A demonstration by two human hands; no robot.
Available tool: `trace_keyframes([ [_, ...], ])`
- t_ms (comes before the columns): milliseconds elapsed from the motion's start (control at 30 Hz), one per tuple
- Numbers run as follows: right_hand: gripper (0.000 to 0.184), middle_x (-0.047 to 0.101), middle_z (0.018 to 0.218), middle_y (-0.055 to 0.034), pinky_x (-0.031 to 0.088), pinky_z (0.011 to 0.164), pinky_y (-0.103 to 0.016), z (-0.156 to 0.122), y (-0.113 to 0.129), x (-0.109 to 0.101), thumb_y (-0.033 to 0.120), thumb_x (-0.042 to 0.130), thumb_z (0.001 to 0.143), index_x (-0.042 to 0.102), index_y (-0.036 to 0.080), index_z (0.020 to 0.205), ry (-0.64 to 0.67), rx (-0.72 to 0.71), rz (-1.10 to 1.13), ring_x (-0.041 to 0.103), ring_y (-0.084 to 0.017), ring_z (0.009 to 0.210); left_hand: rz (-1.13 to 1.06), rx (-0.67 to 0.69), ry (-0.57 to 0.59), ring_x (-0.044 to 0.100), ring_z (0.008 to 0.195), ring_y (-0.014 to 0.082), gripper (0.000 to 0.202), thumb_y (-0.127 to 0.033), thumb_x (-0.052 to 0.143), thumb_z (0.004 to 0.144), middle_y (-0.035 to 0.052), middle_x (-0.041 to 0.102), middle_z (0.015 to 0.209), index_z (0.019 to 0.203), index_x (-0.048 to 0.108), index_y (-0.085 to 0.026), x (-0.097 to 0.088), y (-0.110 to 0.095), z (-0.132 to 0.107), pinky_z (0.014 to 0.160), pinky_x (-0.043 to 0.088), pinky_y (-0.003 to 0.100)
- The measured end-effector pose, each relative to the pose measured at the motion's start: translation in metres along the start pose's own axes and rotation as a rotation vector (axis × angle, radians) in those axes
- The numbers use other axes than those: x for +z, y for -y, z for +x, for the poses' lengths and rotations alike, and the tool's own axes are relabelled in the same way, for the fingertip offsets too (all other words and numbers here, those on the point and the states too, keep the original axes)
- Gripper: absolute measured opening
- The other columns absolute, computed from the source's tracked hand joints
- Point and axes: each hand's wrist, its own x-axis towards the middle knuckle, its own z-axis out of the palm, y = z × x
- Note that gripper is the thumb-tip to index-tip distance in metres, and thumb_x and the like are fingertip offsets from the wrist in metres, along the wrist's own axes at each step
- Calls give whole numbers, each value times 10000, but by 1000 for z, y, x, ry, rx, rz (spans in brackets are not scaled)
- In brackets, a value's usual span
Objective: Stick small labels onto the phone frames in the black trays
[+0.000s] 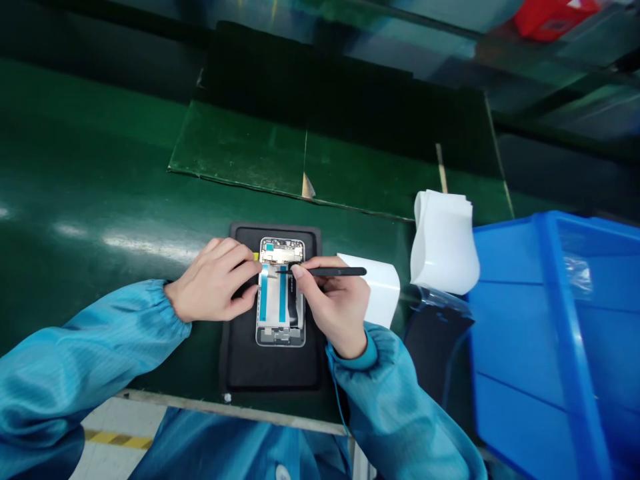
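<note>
An opened smartphone (274,293) lies on a black padded tray (273,373), its circuit board at the far end and two blue strips along its bare middle. My left hand (215,280) is at the phone's left edge, fingers bent and fingertips against the frame. A small bit of yellow (256,256) shows by those fingertips. In my right hand (337,297) is a pair of black tweezers (335,271), gripped between thumb and fingers. The tweezers' tip points left over the phone's interior, just below the board; whether it touches cannot be made out. My right fingers partly cover the phone's right side.
Right of the tray, a white sheet (384,283) lies partly behind my right hand. Beyond it are a folded white sheet (444,243) and a dark item in clear plastic (435,340). A large blue bin (520,333) stands at right. A green board (240,143) spans the table's back.
</note>
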Motion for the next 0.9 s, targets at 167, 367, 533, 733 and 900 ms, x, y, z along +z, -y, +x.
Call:
trace_keyframes([
  [167,90,661,693,11,488,458,-203,-1,-1,0,256,737,848,672,193,848,-8,-17,-24,599,-102,504,6,10,-14,525,904,239,200,-268,526,909,83,601,944,1010,638,-137,-1,0,1,746,406,391],
  [367,111,648,663,8,477,453,-223,-1,-1,0,290,731,848,670,198,843,-7,-1,-53,593,-117,501,10,1,4,528,917,240,205,-270,521,912,89,607,956,1027,635,-144,-2,-1,1,754,412,392],
  [533,106,648,667,12,475,460,-218,-1,-2,0,280,733,851,666,198,852,-9,-16,-50,592,-113,508,14,-3,13,525,921,241,208,-275,513,913,87,608,960,1038,627,-154,-1,0,0,759,409,390],
  [733,109,660,688,6,489,469,-216,-1,-1,-1,289,727,858,669,197,852,-9,-26,-71,603,-115,522,15,-5,15,525,918,242,212,-278,506,917,89,609,962,1040,625,-153,-1,0,0,746,401,388],
  [900,117,660,681,1,489,463,-217,-1,0,0,296,726,854,670,196,838,-14,-23,-78,603,-120,522,13,-3,12,525,917,243,211,-276,517,912,89,607,965,1038,628,-146,-2,0,0,750,402,390],
])
